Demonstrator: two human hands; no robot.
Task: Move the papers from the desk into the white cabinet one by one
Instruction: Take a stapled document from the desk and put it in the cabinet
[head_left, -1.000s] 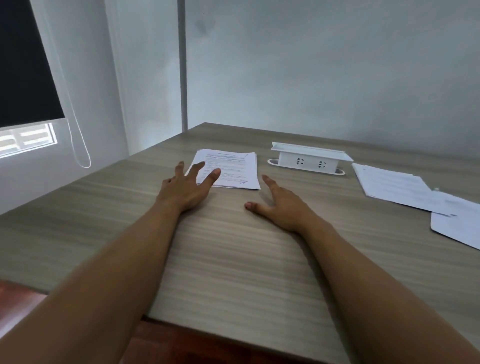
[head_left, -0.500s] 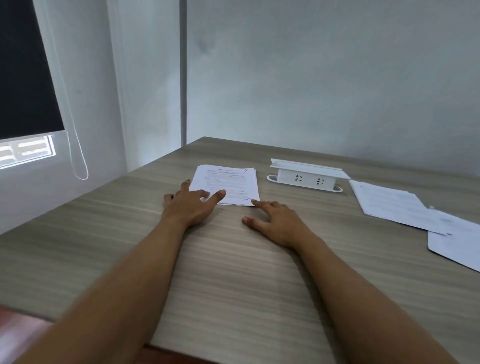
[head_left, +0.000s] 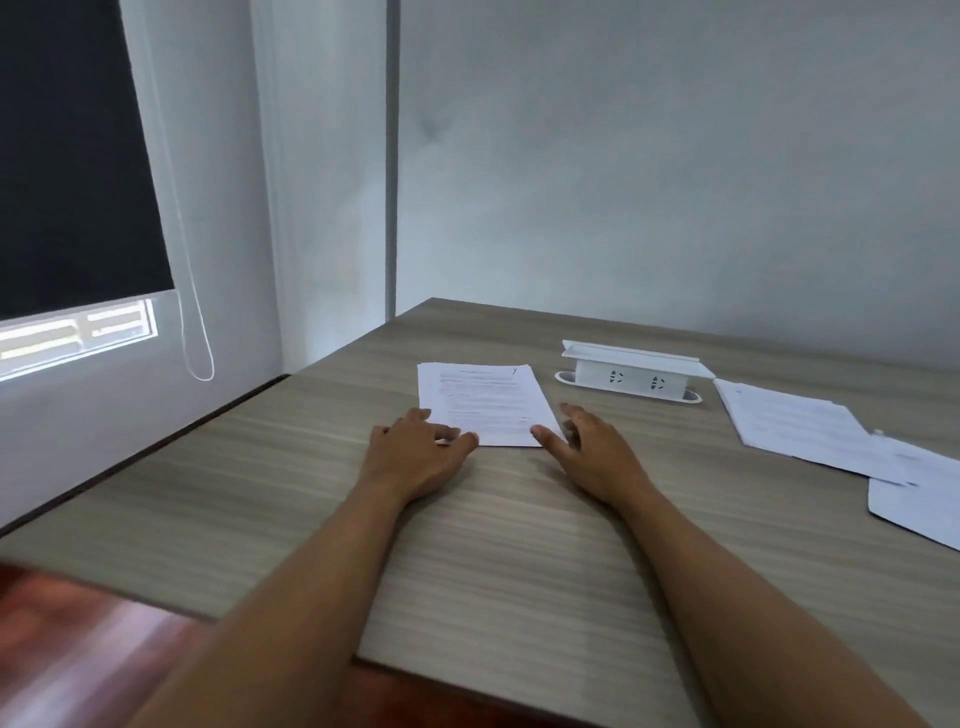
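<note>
Wood-grain surface (head_left: 519, 571), head view: a stack of printed papers (head_left: 485, 402) lies flat near its far left corner. The left hand (head_left: 415, 457) rests its fingers, released, on the stack's near left corner; the right hand (head_left: 592, 452), fingers likewise released, touches its near right corner. Loose sheets (head_left: 795, 426) lie at right, beyond a white socket box (head_left: 631, 371).

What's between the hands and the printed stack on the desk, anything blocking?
Nothing visible. The left hand and right hand already sit at the near corners of the printed stack. The cabinet is out of view, so that path can't be judged.
</note>
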